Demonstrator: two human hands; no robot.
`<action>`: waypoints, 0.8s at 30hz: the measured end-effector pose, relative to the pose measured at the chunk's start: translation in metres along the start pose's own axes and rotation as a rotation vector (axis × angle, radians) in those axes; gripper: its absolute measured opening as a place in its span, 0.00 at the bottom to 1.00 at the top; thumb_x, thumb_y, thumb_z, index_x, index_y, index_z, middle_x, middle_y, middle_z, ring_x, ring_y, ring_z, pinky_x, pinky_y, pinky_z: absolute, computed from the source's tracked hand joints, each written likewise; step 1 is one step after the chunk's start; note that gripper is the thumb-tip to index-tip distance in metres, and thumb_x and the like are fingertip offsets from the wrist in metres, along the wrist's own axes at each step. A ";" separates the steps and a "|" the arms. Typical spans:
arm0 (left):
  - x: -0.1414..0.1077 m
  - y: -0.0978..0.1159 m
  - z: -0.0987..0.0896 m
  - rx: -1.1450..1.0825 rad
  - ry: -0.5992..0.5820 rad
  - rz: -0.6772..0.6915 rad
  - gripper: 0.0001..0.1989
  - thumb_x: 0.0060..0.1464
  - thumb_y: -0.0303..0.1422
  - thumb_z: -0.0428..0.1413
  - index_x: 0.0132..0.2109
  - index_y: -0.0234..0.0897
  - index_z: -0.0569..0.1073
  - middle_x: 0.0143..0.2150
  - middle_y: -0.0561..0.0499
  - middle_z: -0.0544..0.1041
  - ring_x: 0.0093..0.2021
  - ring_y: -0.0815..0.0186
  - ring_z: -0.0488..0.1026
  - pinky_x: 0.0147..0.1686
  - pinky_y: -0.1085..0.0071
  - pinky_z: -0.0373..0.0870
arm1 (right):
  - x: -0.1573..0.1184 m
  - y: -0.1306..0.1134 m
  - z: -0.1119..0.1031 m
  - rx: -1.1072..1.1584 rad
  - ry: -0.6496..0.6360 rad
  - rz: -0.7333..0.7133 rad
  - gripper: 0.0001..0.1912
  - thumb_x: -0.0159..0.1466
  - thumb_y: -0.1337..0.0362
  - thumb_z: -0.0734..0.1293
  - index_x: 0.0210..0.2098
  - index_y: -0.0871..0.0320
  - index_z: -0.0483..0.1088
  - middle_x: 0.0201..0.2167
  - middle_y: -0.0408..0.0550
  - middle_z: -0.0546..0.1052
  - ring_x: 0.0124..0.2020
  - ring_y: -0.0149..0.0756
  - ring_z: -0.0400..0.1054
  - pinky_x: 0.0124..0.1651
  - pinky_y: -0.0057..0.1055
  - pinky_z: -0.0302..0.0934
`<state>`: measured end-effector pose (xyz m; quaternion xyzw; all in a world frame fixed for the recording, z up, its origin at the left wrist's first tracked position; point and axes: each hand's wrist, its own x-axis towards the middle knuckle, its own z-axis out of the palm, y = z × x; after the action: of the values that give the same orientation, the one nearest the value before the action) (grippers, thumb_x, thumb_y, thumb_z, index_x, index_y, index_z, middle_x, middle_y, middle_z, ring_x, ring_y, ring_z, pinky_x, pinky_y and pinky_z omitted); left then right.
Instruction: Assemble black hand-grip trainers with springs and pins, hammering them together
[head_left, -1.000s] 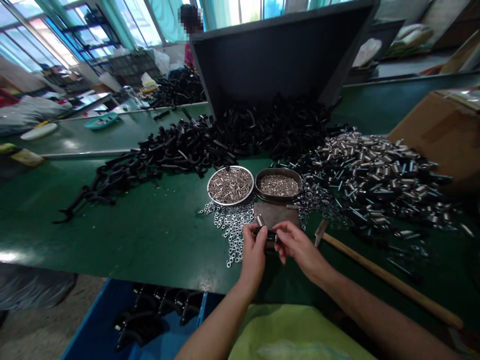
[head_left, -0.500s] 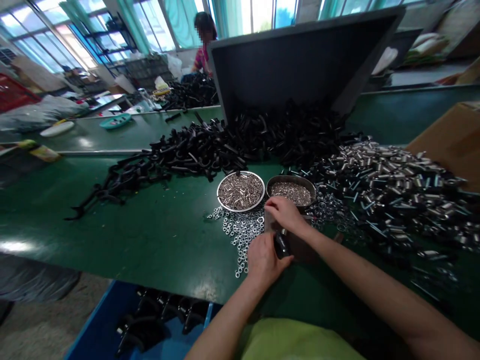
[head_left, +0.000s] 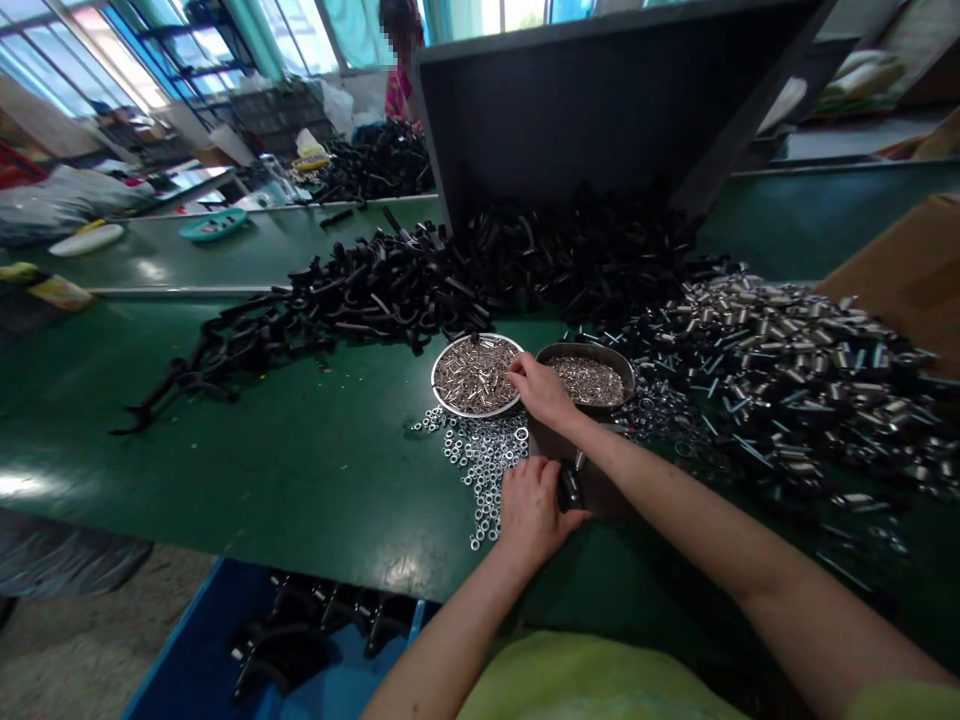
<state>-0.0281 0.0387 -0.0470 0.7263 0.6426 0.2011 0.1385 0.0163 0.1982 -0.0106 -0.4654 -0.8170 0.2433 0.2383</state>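
My left hand (head_left: 531,508) is closed around a black plastic part (head_left: 571,487) with a small silver metal piece at its upper end. The part rests at a dark block or plate (head_left: 551,440) on the table. Farther up, my right hand (head_left: 546,392) reaches over the right rim of a round dish (head_left: 434,385), which is full of small silver pins. Its thumb and fingers are pinched together at the pins; whatever is between them is too small to make out. Right beside that hand stands an oval metal tin (head_left: 630,370) of tiny metal pieces.
Loose metal nuts (head_left: 480,470) lie left of my left hand. Black plastic parts (head_left: 375,290) spill from a large grey bin (head_left: 600,110). Black-and-silver assemblies (head_left: 810,370) are heaped at right by a cardboard box (head_left: 900,270). A blue crate (head_left: 180,640) sits below. A person (head_left: 401,80) is across.
My right hand has moved up and left, from the near edge of the oval tin to the pins in the round dish. My left hand still holds the black plastic part.
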 end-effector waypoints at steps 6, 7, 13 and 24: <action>0.005 0.003 -0.004 -0.022 -0.029 -0.030 0.27 0.37 0.43 0.65 0.45 0.38 0.69 0.43 0.46 0.71 0.45 0.54 0.66 0.44 0.58 0.64 | -0.085 0.027 -0.039 0.081 -0.135 -0.021 0.07 0.60 0.71 0.62 0.30 0.57 0.72 0.32 0.46 0.75 0.36 0.34 0.69 0.41 0.31 0.60; 0.005 0.003 -0.005 -0.021 -0.033 -0.029 0.27 0.38 0.43 0.65 0.44 0.38 0.69 0.43 0.46 0.71 0.45 0.54 0.66 0.44 0.58 0.64 | -0.098 0.033 -0.041 0.076 -0.151 -0.019 0.08 0.59 0.72 0.62 0.30 0.57 0.72 0.32 0.46 0.75 0.36 0.35 0.69 0.42 0.32 0.60; 0.004 0.003 -0.003 -0.007 -0.028 -0.019 0.26 0.38 0.43 0.65 0.44 0.38 0.68 0.43 0.47 0.70 0.45 0.56 0.66 0.45 0.60 0.63 | -0.125 0.040 -0.035 -0.057 -0.162 -0.073 0.09 0.59 0.75 0.60 0.35 0.59 0.68 0.33 0.49 0.73 0.37 0.38 0.67 0.40 0.32 0.59; -0.002 -0.001 0.006 0.063 0.024 0.060 0.29 0.47 0.45 0.59 0.53 0.36 0.64 0.43 0.44 0.70 0.44 0.55 0.66 0.43 0.58 0.64 | -0.153 0.035 -0.023 -0.175 -0.061 -0.237 0.14 0.63 0.72 0.58 0.44 0.57 0.70 0.37 0.51 0.75 0.42 0.40 0.65 0.44 0.35 0.61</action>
<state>-0.0266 0.0368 -0.0534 0.7468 0.6281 0.1936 0.1017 0.1226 0.0844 -0.0392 -0.3772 -0.8911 0.1556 0.1989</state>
